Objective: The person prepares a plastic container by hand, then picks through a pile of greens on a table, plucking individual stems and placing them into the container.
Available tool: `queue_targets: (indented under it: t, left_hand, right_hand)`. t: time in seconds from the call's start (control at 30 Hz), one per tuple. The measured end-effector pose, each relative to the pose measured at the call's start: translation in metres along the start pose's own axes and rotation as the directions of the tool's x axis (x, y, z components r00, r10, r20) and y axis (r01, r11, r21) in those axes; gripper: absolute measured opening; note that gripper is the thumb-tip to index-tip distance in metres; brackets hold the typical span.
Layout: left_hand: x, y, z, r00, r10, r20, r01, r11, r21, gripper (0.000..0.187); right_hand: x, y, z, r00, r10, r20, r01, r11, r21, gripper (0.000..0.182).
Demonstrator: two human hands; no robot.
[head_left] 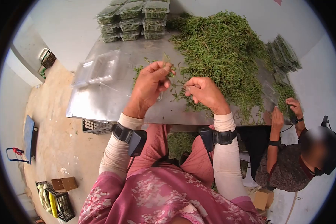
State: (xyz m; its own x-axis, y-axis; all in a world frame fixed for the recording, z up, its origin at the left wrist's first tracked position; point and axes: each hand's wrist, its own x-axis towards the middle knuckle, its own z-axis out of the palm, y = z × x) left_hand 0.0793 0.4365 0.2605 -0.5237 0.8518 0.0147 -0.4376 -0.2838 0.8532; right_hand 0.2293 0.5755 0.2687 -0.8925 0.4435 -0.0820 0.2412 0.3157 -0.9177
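Note:
My left hand point(152, 81) is raised above the metal table point(119, 99), its thumb and fingers pinched round a few green sprigs point(167, 59). To its right, my right hand point(204, 91) is closed at the fingertips beside the large heap of green stems point(224, 56); what it pinches, if anything, is too small to name. Loose sprigs lie between the two hands. Behind my left hand more greens and part of a clear tray show, mostly hidden. An open, empty clear plastic box point(105, 67) rests at the table's left.
Filled clear boxes point(130, 24) are stacked at the back left, and more packed boxes point(283, 54) stand at the right. A co-worker point(291, 160) works at the right edge. A black crate point(95, 127) is under the table, and a blue trolley point(29, 138) stands on the floor.

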Motion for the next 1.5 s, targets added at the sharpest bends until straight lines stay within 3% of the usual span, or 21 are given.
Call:
queue_targets:
  t: [0.1,0.2,0.3,0.5,0.77,1.1,1.17,1.27,1.37,1.5]
  left_hand:
    - [-0.001,0.011,-0.012,0.996,0.051,-0.075,-0.043,0.994,0.103,0.010]
    - [-0.006,0.013,-0.011,0.993,0.037,-0.114,-0.011,0.975,0.223,0.011]
    - [-0.006,-0.003,-0.004,0.995,-0.048,-0.088,0.073,0.951,0.300,0.010]
    - [-0.005,-0.034,0.020,0.984,-0.178,-0.029,0.179,0.948,0.263,0.011]
    - [-0.004,-0.043,0.032,0.987,-0.128,-0.093,0.145,0.966,0.215,0.013]
    - [-0.013,-0.038,0.029,0.983,-0.180,-0.018,0.181,0.970,0.160,0.015]
    - [-0.015,-0.034,0.028,0.982,-0.186,-0.021,0.187,0.971,0.146,0.015]
    - [-0.016,-0.025,0.019,0.990,-0.135,-0.047,0.142,0.970,0.199,0.016]
    - [-0.020,-0.004,0.009,0.987,0.024,-0.160,0.047,0.905,0.422,0.019]
    - [-0.017,0.008,-0.031,0.945,0.289,-0.153,-0.057,0.605,0.794,0.025]
  right_hand:
    - [0.003,0.008,0.000,0.999,-0.039,-0.024,0.039,0.999,0.004,0.016]
    - [0.011,0.022,0.002,0.936,-0.275,-0.219,0.240,0.955,-0.174,0.015]
    - [0.009,0.014,0.000,0.939,-0.148,-0.311,0.143,0.989,-0.037,0.014]
    - [0.002,-0.001,-0.001,0.977,-0.019,-0.215,0.095,0.932,0.349,0.011]
    - [0.003,0.000,0.003,0.982,-0.061,-0.182,0.113,0.949,0.295,0.008]
    - [0.012,0.015,0.007,0.957,-0.187,-0.220,0.210,0.974,0.087,0.006]
    - [0.012,0.015,0.008,0.959,-0.204,-0.199,0.234,0.961,0.145,0.008]
    - [0.006,0.003,0.011,0.951,-0.217,-0.220,0.252,0.956,0.149,0.010]
    - [0.006,0.001,0.010,0.955,-0.193,-0.224,0.222,0.969,0.111,0.013]
    - [0.005,0.001,0.009,0.952,-0.206,-0.225,0.220,0.975,0.037,0.013]
